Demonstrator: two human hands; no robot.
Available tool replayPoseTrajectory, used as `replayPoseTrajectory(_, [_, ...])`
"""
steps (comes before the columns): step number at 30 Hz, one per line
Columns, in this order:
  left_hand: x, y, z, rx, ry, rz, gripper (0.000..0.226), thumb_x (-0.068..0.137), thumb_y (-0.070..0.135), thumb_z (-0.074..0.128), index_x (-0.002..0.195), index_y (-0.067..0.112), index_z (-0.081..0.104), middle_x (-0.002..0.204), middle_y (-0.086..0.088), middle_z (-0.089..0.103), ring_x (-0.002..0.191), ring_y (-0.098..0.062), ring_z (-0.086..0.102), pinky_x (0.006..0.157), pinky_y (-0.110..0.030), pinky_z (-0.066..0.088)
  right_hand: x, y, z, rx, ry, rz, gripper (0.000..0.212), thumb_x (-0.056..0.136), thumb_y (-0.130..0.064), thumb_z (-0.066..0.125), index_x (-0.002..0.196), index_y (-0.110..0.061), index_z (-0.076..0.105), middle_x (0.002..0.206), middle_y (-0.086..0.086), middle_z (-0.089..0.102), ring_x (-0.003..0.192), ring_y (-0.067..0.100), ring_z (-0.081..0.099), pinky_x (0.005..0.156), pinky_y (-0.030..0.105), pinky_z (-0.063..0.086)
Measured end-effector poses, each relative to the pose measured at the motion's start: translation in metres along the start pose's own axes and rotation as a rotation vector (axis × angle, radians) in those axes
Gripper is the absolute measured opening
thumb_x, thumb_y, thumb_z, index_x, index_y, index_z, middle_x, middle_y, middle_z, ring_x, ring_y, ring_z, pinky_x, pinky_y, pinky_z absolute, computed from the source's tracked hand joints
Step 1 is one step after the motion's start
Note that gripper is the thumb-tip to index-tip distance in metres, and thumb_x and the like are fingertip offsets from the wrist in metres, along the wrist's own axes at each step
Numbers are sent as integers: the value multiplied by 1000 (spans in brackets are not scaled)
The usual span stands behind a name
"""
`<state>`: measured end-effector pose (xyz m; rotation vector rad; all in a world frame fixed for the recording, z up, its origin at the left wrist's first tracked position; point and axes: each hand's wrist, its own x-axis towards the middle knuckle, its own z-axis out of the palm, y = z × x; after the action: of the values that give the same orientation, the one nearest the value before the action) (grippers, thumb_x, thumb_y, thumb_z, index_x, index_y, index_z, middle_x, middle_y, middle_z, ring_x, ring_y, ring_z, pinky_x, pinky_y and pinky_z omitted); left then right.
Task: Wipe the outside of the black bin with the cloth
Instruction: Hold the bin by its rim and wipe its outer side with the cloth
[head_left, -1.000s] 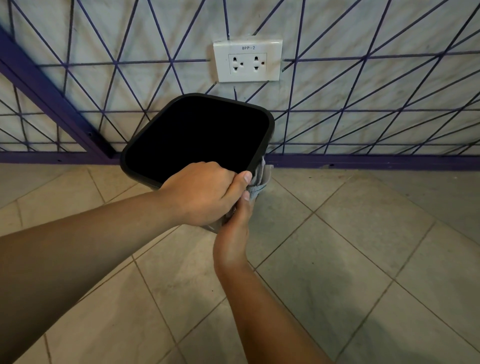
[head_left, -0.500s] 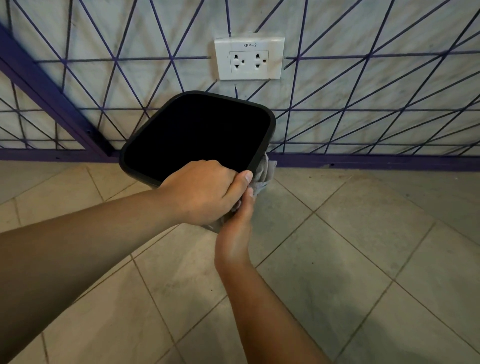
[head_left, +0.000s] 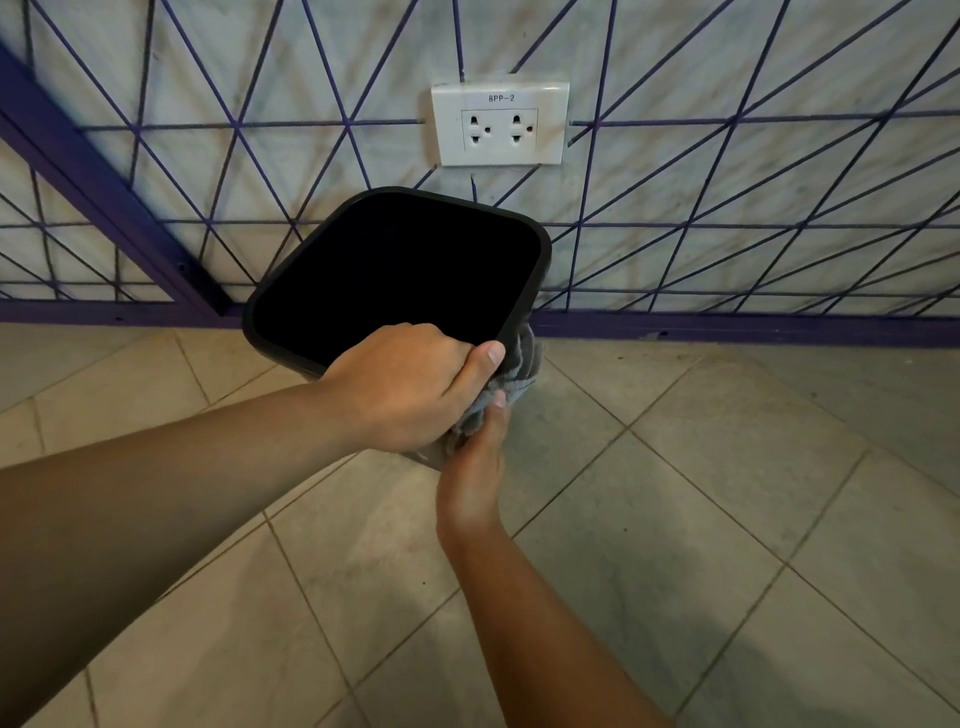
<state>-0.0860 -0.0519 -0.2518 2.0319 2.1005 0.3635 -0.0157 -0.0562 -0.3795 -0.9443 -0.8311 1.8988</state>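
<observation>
At frame centre-left, left hand (head_left: 410, 384) clamped over near rim of black bin (head_left: 400, 270), fingers curled tight, tilting it up off tiled floor (head_left: 675, 519). Right of that, right hand (head_left: 475, 467) reached up under bin, fingers pinching bunched grey cloth (head_left: 511, 376) against outer wall near right corner. Judgement: hold rim firm, press cloth flat, stroke along wall, rotate bin for other sides. Wall socket (head_left: 500, 120) above, upper centre.
</observation>
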Motion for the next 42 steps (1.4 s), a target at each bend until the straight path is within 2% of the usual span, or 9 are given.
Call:
replayPoseTrajectory(2, [-1,1,1,9,-2,-7,51,104,41,24,60,26,46,52,4,49,49,-9,50,52,-25,34,7,0,-5,21,28,49,106,88,-81,43,176,-21,33,179,6,42,166,20,41,139,47,32])
replayPoseTrajectory(6, [-1,0,0,-5,7,5,49,103,42,23,65,29,50,54,6,54,51,-6,55,53,-20,35,-1,-6,2,-50,-15,28,142,67,-107,50,177,-22,29,184,5,32,173,19,26,142,50,23])
replayPoseTrajectory(18, [0,1,0,23,-21,-15,54,103,43,23,63,25,54,52,4,53,50,-8,54,51,-19,33,-7,-8,3,-11,-29,6,145,64,-106,55,178,-22,26,183,3,33,171,16,30,142,47,26])
replayPoseTrajectory(23, [-1,1,1,19,-10,-20,54,103,43,22,61,26,50,50,3,52,47,-10,53,49,-23,33,-4,0,-5,49,12,19,109,85,-81,47,175,-21,33,176,5,46,162,17,45,139,45,32])
replayPoseTrajectory(27, [0,1,1,21,5,-6,47,104,41,25,66,30,50,53,9,52,50,-4,53,51,-20,33,-11,-2,5,-39,-39,-41,140,68,-108,51,178,-25,28,182,0,36,170,14,31,142,45,25])
replayPoseTrajectory(31, [0,2,1,-4,-6,-17,49,104,41,26,61,29,47,53,6,52,50,-7,53,52,-23,34,-4,0,1,29,0,-24,123,79,-91,47,178,-21,26,184,5,32,172,19,29,142,50,24])
replayPoseTrajectory(34, [0,-1,0,-12,-11,-8,54,103,47,20,79,24,64,63,7,62,59,-5,61,58,-27,47,-6,-5,6,2,-41,-84,125,80,-99,48,178,-24,28,183,3,34,172,18,28,142,51,24])
replayPoseTrajectory(38, [0,1,0,13,-25,-27,55,101,47,20,64,27,54,57,5,58,54,-8,58,59,-35,49,-2,-5,7,5,6,-86,145,65,-112,51,178,-23,29,184,2,32,173,17,25,142,53,20])
replayPoseTrajectory(42, [1,0,0,42,-16,1,60,100,50,15,79,24,65,62,6,62,57,-7,60,60,-35,52,-7,-8,5,-6,-58,-123,113,88,-90,49,177,-22,31,179,3,41,169,17,35,141,50,26])
